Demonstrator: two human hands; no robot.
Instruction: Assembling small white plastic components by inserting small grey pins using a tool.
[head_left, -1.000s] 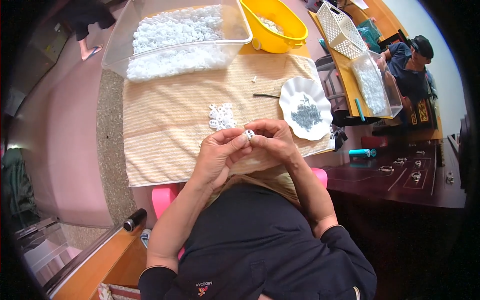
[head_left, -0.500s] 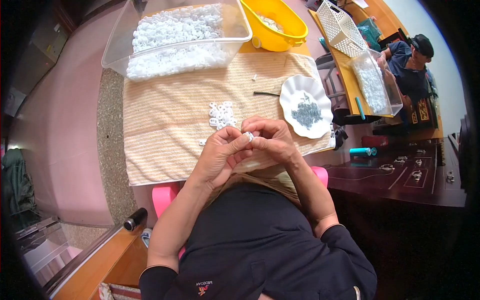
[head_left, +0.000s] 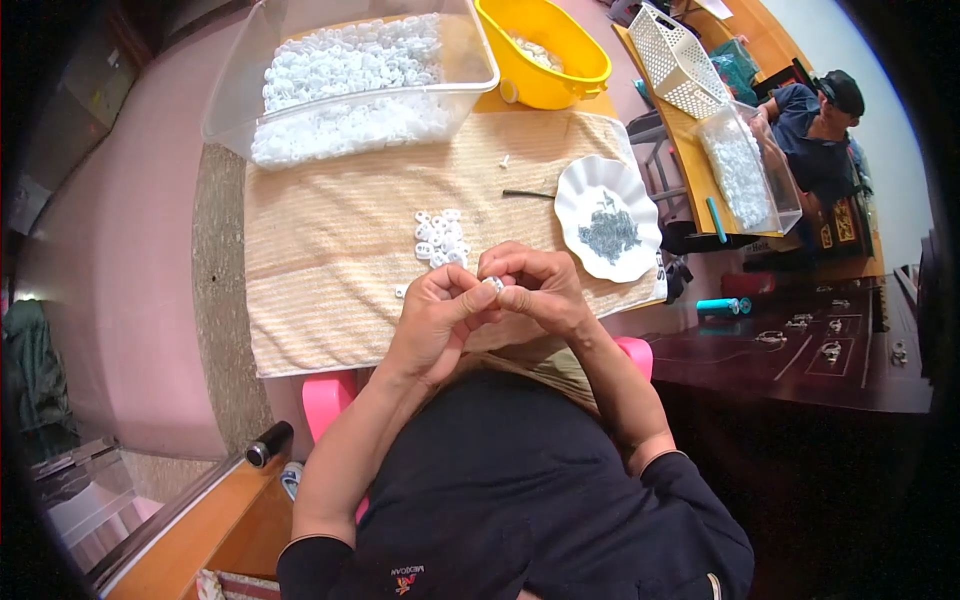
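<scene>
Left hand (head_left: 437,320) and right hand (head_left: 533,288) pinch one small white plastic ring (head_left: 494,284) together, just beside a cluster of white rings (head_left: 441,236).

Dish (head_left: 607,215) right of rings (head_left: 441,235) (on cloth (head_left: 320,270)).

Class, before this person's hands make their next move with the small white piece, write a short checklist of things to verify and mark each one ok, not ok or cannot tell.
1. Small white piece pinched between both hands: ok.
2. Left hand and right hand meet over the striped cloth: ok.
3. Pile of white pieces lies just beyond the fingers: ok.
4. White scalloped dish holds small grey parts: ok.
5. Whether a grey part is already in the held piece: cannot tell.
</scene>
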